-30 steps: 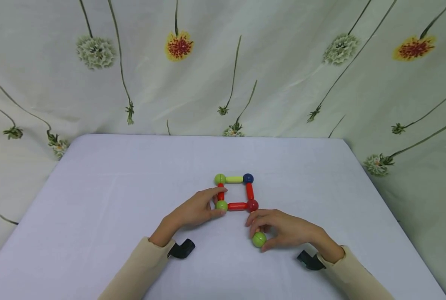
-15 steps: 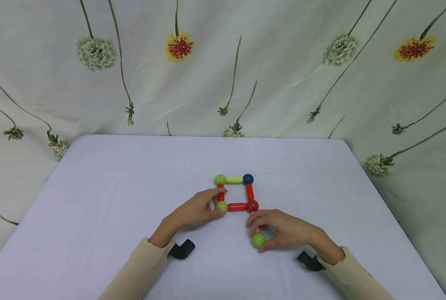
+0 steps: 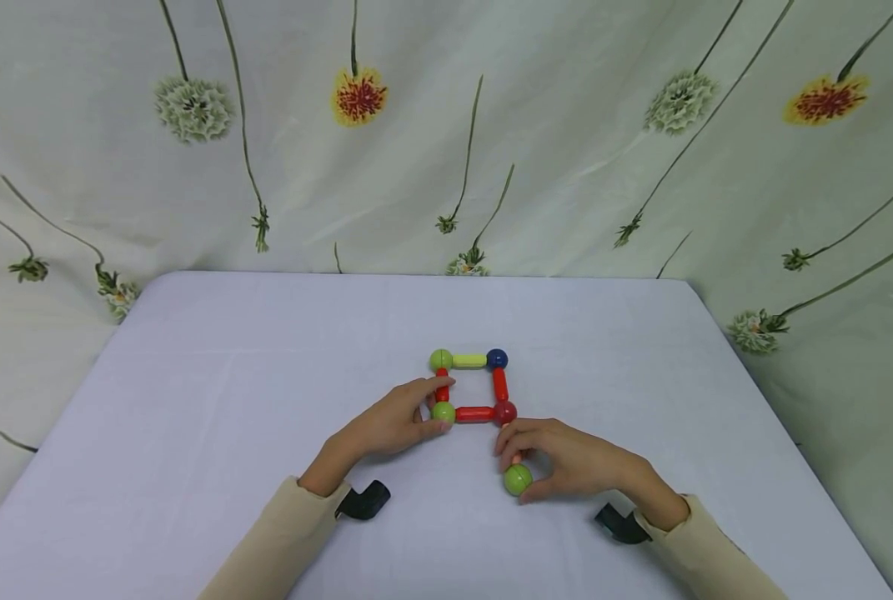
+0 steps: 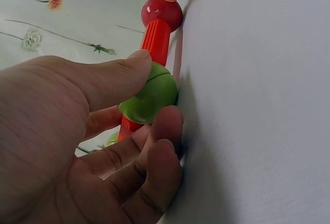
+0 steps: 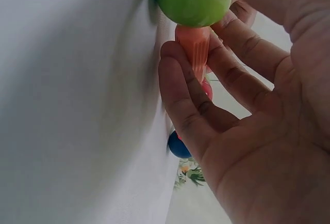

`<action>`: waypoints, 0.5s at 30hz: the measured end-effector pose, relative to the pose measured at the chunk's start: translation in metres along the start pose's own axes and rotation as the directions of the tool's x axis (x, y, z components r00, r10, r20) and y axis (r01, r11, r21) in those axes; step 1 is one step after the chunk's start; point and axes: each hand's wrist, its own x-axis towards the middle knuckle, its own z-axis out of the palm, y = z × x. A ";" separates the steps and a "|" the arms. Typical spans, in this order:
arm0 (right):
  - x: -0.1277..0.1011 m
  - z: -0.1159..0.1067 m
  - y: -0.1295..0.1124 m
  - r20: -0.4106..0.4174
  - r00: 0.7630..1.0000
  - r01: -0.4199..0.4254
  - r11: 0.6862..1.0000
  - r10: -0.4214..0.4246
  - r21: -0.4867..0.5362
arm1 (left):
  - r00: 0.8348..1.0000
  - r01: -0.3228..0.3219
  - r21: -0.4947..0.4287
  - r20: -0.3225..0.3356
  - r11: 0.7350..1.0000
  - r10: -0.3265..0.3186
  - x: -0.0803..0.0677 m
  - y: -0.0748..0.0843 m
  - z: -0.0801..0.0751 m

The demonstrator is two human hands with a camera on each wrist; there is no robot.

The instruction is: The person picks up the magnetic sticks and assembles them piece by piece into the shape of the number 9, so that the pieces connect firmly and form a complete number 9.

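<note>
Balls and rods of a building set form a square on the table. Its corners are a far green ball (image 3: pixel 441 359), a blue ball (image 3: pixel 496 358), a red ball (image 3: pixel 504 412) and a near green ball (image 4: pixel 154 92). A yellow-green rod (image 3: pixel 469 360) makes the far side; red rods (image 3: pixel 475 414) make the others. My left hand (image 3: pixel 390 417) holds the near green ball between thumb and fingers. From the red ball an orange rod (image 5: pixel 193 43) runs toward me to another green ball (image 3: pixel 517 479). My right hand (image 3: pixel 566 454) grips that rod and ball, partly hiding the rod.
A white cloth covers the table (image 3: pixel 266 333). Behind it hangs a flower-printed curtain (image 3: pixel 566 167). A black wrist camera (image 3: pixel 365 500) sits at the left cuff, and another black camera (image 3: pixel 622 523) at the right cuff.
The green ball at my right hand has shifted very slightly left. Both hands otherwise keep their places and grips.
</note>
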 end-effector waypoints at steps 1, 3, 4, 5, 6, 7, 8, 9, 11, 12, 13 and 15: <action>0.000 0.000 0.000 -0.002 1.000 -0.003 1.000 0.003 -0.003 | 1.000 0.002 0.000 0.001 1.000 -0.002 0.000 0.000 0.000; 0.000 0.000 0.000 -0.009 1.000 -0.005 1.000 0.005 -0.009 | 1.000 0.007 -0.001 0.001 1.000 -0.007 0.000 0.000 0.000; 0.000 0.000 0.000 -0.015 1.000 -0.006 1.000 0.005 -0.010 | 1.000 0.010 -0.003 0.002 1.000 -0.010 0.000 0.000 0.000; 0.000 0.000 0.000 -0.022 1.000 -0.007 1.000 0.007 -0.012 | 1.000 0.012 -0.004 0.001 1.000 -0.012 0.000 -0.001 0.000; 0.000 0.000 0.000 -0.032 0.999 -0.011 1.000 0.011 -0.010 | 1.000 0.012 -0.004 0.000 1.000 -0.012 0.000 -0.001 0.000; 0.000 0.000 0.000 -0.044 0.999 -0.015 1.000 0.015 -0.011 | 1.000 0.012 -0.003 -0.001 1.000 -0.012 0.000 -0.001 0.000; 0.000 0.000 0.000 -0.053 0.998 -0.020 1.000 0.020 -0.008 | 1.000 0.012 -0.002 -0.002 1.000 -0.012 0.000 -0.001 0.000; 0.000 0.000 0.000 -0.061 0.998 -0.027 1.000 0.027 0.000 | 1.000 0.012 -0.003 -0.003 1.000 -0.012 0.000 -0.001 0.000; -0.001 0.000 0.000 -0.074 0.997 -0.037 0.999 0.037 0.002 | 1.000 0.011 -0.006 -0.003 1.000 -0.011 0.001 -0.001 0.000; -0.001 0.000 0.000 -0.077 0.996 -0.040 0.999 0.041 0.005 | 1.000 0.011 -0.008 -0.003 1.000 -0.011 0.001 -0.001 0.000; -0.001 0.000 0.000 -0.079 0.996 -0.038 0.999 0.039 0.005 | 1.000 0.012 -0.007 -0.003 1.000 -0.012 0.001 -0.001 0.000; 0.000 0.000 0.000 -0.079 0.996 -0.034 0.999 0.034 0.007 | 1.000 0.012 -0.008 -0.004 1.000 -0.012 0.001 -0.001 0.000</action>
